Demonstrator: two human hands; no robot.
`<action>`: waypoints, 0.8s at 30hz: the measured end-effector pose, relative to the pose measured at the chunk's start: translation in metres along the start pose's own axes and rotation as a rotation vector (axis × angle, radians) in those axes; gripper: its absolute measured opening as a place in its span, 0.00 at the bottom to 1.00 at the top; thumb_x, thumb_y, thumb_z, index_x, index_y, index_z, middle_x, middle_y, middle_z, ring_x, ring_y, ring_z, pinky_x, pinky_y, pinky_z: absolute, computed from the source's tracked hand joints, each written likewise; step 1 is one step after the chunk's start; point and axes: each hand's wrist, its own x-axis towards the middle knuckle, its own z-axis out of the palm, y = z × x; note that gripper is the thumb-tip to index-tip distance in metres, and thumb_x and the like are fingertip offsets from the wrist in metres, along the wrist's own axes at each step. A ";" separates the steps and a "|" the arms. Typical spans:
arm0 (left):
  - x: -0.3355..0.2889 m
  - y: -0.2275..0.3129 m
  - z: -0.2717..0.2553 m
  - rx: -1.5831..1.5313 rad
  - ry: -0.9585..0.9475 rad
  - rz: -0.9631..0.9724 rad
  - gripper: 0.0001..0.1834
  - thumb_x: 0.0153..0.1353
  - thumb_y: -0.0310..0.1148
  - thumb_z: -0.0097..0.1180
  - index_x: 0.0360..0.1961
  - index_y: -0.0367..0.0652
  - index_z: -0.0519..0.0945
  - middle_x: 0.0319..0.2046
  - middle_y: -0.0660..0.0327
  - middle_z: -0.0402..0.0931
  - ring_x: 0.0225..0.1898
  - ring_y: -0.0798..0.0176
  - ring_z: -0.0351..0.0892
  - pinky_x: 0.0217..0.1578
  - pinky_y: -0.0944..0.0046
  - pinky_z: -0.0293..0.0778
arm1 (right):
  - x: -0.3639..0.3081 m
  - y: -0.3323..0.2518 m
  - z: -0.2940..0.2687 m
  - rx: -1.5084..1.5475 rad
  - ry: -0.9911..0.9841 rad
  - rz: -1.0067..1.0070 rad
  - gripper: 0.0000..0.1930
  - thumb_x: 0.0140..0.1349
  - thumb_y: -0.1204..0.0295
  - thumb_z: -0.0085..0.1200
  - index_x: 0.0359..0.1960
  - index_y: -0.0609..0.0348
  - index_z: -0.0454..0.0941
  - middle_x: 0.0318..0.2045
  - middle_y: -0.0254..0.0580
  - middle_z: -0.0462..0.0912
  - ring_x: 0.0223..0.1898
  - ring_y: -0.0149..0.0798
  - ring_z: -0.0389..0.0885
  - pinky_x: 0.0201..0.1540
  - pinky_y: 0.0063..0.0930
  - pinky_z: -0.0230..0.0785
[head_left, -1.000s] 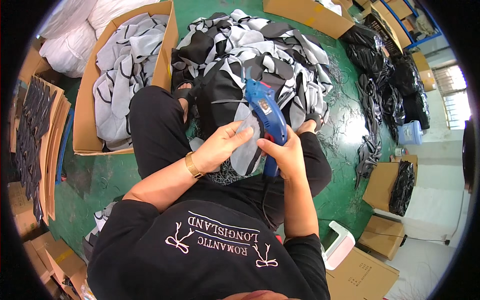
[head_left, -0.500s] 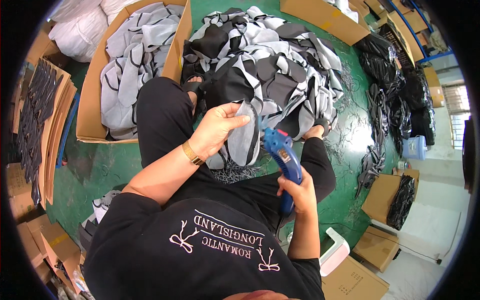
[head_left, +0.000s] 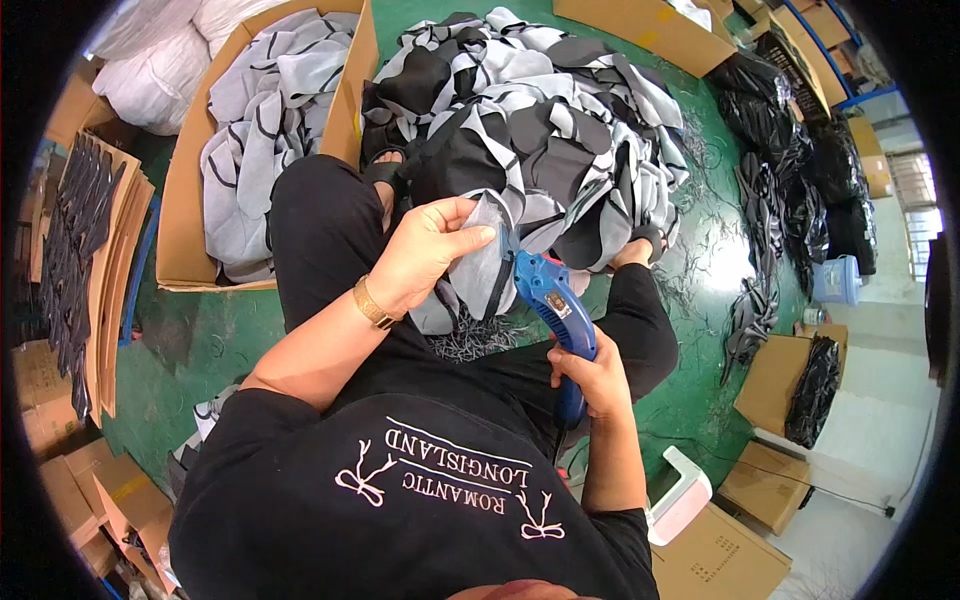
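Between the thumb and fingers of my left hand (head_left: pixel 432 248), a grey fabric piece (head_left: pixel 478 280) with a dark edge and rounded lower end hangs by its top. My right hand (head_left: pixel 600 378) is wrapped round the handle of blue electric scissors (head_left: pixel 556 308). Their head sits against the right edge of that fabric, near my left thumb; the blades are too small to make out clearly. Just beyond both hands lies a big heap of grey, white and black fabric pieces (head_left: pixel 560 150) on the floor between my feet.
At the left stands a cardboard box (head_left: pixel 185 235) full of grey fabric pieces. Thin dark scraps (head_left: pixel 470 340) litter the green floor under the fabric. Black plastic bags (head_left: pixel 755 110) line the right side, near a pale blue bucket (head_left: pixel 836 281). A white plastic object (head_left: pixel 682 495) stands by my right elbow.
The electric scissors have shifted slightly left and down, so their head now meets the fabric's right edge. My left hand has kept its pinch and moved up a little.
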 end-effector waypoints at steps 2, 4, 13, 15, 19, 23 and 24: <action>0.000 0.001 -0.001 0.051 -0.038 0.012 0.11 0.58 0.22 0.57 0.43 0.36 0.77 0.38 0.62 0.80 0.37 0.73 0.78 0.42 0.72 0.73 | 0.000 -0.004 0.000 0.004 -0.001 0.003 0.16 0.46 0.81 0.58 0.39 0.68 0.73 0.23 0.37 0.76 0.20 0.30 0.75 0.23 0.25 0.70; -0.002 0.005 0.001 0.083 -0.043 -0.001 0.11 0.58 0.21 0.57 0.43 0.36 0.77 0.38 0.63 0.80 0.37 0.74 0.78 0.41 0.72 0.73 | -0.001 -0.008 0.000 0.007 -0.006 0.005 0.16 0.46 0.81 0.58 0.39 0.68 0.73 0.23 0.37 0.76 0.20 0.31 0.75 0.23 0.25 0.70; -0.007 0.022 -0.001 0.355 -0.132 -0.017 0.12 0.56 0.23 0.59 0.42 0.35 0.78 0.36 0.67 0.79 0.35 0.77 0.75 0.39 0.74 0.72 | -0.003 -0.018 -0.008 -0.034 -0.065 0.017 0.17 0.47 0.80 0.60 0.41 0.67 0.73 0.24 0.35 0.75 0.20 0.28 0.73 0.23 0.22 0.69; -0.008 0.025 -0.003 0.405 -0.158 -0.036 0.12 0.56 0.23 0.60 0.42 0.35 0.78 0.36 0.67 0.78 0.35 0.78 0.75 0.39 0.75 0.71 | -0.004 -0.021 -0.008 -0.045 -0.067 0.020 0.18 0.47 0.79 0.60 0.42 0.67 0.73 0.24 0.35 0.75 0.20 0.27 0.73 0.23 0.22 0.68; -0.011 0.030 -0.002 0.460 -0.212 -0.045 0.10 0.54 0.23 0.58 0.40 0.35 0.79 0.33 0.68 0.78 0.34 0.79 0.72 0.36 0.76 0.69 | -0.003 -0.021 -0.011 -0.092 -0.070 0.001 0.18 0.48 0.79 0.60 0.43 0.67 0.73 0.24 0.35 0.75 0.20 0.27 0.73 0.23 0.22 0.68; -0.012 0.029 -0.003 0.527 -0.288 0.015 0.11 0.53 0.22 0.57 0.39 0.34 0.79 0.32 0.69 0.78 0.34 0.80 0.71 0.37 0.75 0.69 | -0.001 -0.025 -0.010 -0.125 -0.068 0.001 0.18 0.48 0.79 0.60 0.42 0.67 0.73 0.24 0.35 0.75 0.21 0.28 0.74 0.24 0.23 0.68; -0.012 0.029 -0.003 0.525 -0.285 0.014 0.11 0.53 0.22 0.57 0.39 0.34 0.79 0.32 0.69 0.78 0.34 0.80 0.71 0.37 0.75 0.69 | 0.002 -0.025 -0.009 -0.126 -0.070 0.004 0.18 0.48 0.79 0.60 0.42 0.67 0.73 0.24 0.35 0.75 0.21 0.28 0.74 0.24 0.23 0.68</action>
